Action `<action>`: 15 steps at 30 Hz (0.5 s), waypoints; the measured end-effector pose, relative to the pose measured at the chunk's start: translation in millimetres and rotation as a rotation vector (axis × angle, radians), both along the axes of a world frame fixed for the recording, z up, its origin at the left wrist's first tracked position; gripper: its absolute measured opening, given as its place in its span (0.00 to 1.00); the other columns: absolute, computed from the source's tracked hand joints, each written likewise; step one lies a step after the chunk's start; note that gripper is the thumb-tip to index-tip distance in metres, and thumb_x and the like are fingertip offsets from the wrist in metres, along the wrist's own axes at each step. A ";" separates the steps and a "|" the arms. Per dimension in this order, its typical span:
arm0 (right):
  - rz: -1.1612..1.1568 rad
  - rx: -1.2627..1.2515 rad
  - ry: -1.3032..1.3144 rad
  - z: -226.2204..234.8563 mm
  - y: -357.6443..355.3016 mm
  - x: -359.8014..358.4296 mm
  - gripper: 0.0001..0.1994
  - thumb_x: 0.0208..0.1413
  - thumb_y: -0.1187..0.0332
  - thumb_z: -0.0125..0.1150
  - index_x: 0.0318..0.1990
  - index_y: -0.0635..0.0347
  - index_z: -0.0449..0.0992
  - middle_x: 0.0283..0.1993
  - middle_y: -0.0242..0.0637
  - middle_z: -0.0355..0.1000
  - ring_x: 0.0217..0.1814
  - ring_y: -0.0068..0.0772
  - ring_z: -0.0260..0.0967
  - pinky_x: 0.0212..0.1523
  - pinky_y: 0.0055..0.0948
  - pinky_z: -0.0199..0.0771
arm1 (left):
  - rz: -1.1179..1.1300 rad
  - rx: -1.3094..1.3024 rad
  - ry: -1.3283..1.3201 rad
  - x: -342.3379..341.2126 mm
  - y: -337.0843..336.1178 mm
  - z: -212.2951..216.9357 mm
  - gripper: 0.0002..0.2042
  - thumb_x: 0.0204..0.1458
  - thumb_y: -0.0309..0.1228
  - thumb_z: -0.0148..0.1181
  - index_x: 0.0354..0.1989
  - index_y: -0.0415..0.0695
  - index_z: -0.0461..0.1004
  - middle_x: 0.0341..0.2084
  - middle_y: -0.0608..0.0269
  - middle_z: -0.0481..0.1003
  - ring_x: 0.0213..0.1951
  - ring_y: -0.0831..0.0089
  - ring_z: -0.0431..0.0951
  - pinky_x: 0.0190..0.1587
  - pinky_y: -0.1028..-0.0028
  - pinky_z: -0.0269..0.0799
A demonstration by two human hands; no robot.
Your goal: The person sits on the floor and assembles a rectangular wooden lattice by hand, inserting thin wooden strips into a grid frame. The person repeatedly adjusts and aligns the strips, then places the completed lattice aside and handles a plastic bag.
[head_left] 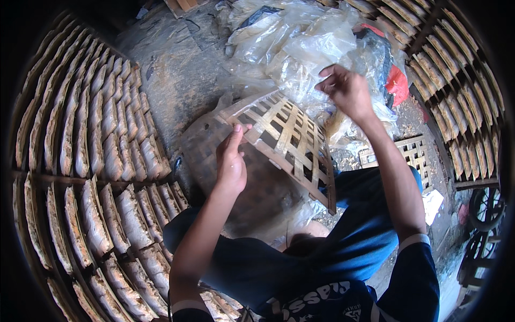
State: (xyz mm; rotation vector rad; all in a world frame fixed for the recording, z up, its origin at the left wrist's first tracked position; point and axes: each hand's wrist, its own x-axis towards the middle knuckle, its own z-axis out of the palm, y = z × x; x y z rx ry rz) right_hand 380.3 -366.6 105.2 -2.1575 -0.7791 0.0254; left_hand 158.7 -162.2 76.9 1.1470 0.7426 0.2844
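A woven bamboo lattice tray (289, 126) with a wooden rim stands tilted in front of me, above my knees. At its left edge is my left hand (232, 163), the thumb lying along the rim and the other fingers partly hidden; it appears to grip the tray. Below and behind the tray spreads a brownish, blurred surface (236, 182) that looks like a plastic sheet. Raised beyond the tray's right side, my right hand (346, 91) has its fingers curled in. Whatever they may hold does not show.
Crumpled clear plastic sheets (289, 45) heap up at the far side, with a red piece (397, 86) among them. Another lattice tray (413, 153) lies to the right on the floor. Racks of whitish-brown slabs stand left (112, 118) and right (445, 75). A wheel (488, 209) shows far right.
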 end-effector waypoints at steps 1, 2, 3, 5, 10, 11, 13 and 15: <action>-0.113 -0.188 -0.095 13.4 -6.2 6.7 0.11 0.56 0.69 0.66 0.47 0.53 0.80 0.31 0.37 0.82 0.31 0.36 0.81 0.36 0.36 0.80 | -0.003 -0.002 -0.007 -1.5 2.5 -1.7 0.22 0.60 0.54 0.58 0.49 0.50 0.80 0.52 0.72 0.76 0.54 0.78 0.66 0.58 0.62 0.47; -0.226 -0.378 -0.191 23.2 -13.9 14.0 0.11 0.56 0.62 0.68 0.46 0.49 0.81 0.30 0.39 0.82 0.32 0.40 0.81 0.36 0.39 0.80 | -0.006 -0.006 -0.014 -2.4 4.4 -2.8 0.21 0.60 0.53 0.58 0.49 0.50 0.80 0.51 0.72 0.77 0.53 0.79 0.67 0.56 0.63 0.49; -0.344 -0.392 -0.230 21.8 -26.2 23.5 0.12 0.56 0.59 0.67 0.47 0.45 0.81 0.30 0.44 0.80 0.34 0.47 0.81 0.37 0.43 0.80 | -0.016 -0.003 -0.034 -3.5 6.0 -2.5 0.20 0.61 0.52 0.58 0.48 0.50 0.80 0.49 0.74 0.77 0.50 0.80 0.69 0.53 0.66 0.52; -0.527 -0.535 -0.685 16.5 -54.8 40.4 0.14 0.55 0.63 0.65 0.50 0.46 0.81 0.32 0.48 0.80 0.37 0.50 0.81 0.41 0.45 0.80 | -0.062 -0.020 -0.058 -6.1 11.6 -8.7 0.21 0.61 0.52 0.58 0.53 0.50 0.76 0.51 0.71 0.76 0.52 0.78 0.69 0.54 0.67 0.53; -0.436 -0.456 -0.222 8.1 -75.3 53.0 0.28 0.51 0.66 0.68 0.62 0.49 0.72 0.37 0.54 0.80 0.42 0.56 0.79 0.46 0.49 0.79 | -0.110 -0.031 -0.070 -9.6 18.7 -6.8 0.25 0.62 0.51 0.56 0.60 0.46 0.69 0.56 0.63 0.72 0.61 0.70 0.67 0.65 0.60 0.53; -0.398 -0.443 -0.213 6.8 -71.9 53.4 0.30 0.51 0.67 0.68 0.64 0.50 0.69 0.37 0.54 0.80 0.43 0.57 0.79 0.46 0.50 0.78 | -0.112 -0.021 -0.060 -9.5 21.3 -7.2 0.26 0.63 0.49 0.55 0.62 0.45 0.67 0.57 0.60 0.71 0.62 0.67 0.67 0.67 0.54 0.56; -0.244 -0.355 -0.169 -0.7 -71.3 59.8 0.39 0.50 0.69 0.69 0.71 0.48 0.60 0.54 0.59 0.75 0.51 0.55 0.77 0.56 0.52 0.75 | -0.095 -0.025 -0.083 -8.0 22.4 -7.8 0.24 0.64 0.47 0.54 0.62 0.43 0.67 0.56 0.58 0.72 0.60 0.66 0.70 0.64 0.53 0.62; -0.198 -0.505 -0.362 -11.2 -58.4 46.8 0.42 0.49 0.69 0.71 0.72 0.46 0.57 0.67 0.58 0.62 0.59 0.52 0.74 0.65 0.54 0.66 | -0.078 -0.010 -0.109 -5.6 20.3 -6.2 0.23 0.65 0.44 0.53 0.61 0.41 0.67 0.55 0.57 0.73 0.57 0.64 0.73 0.61 0.52 0.67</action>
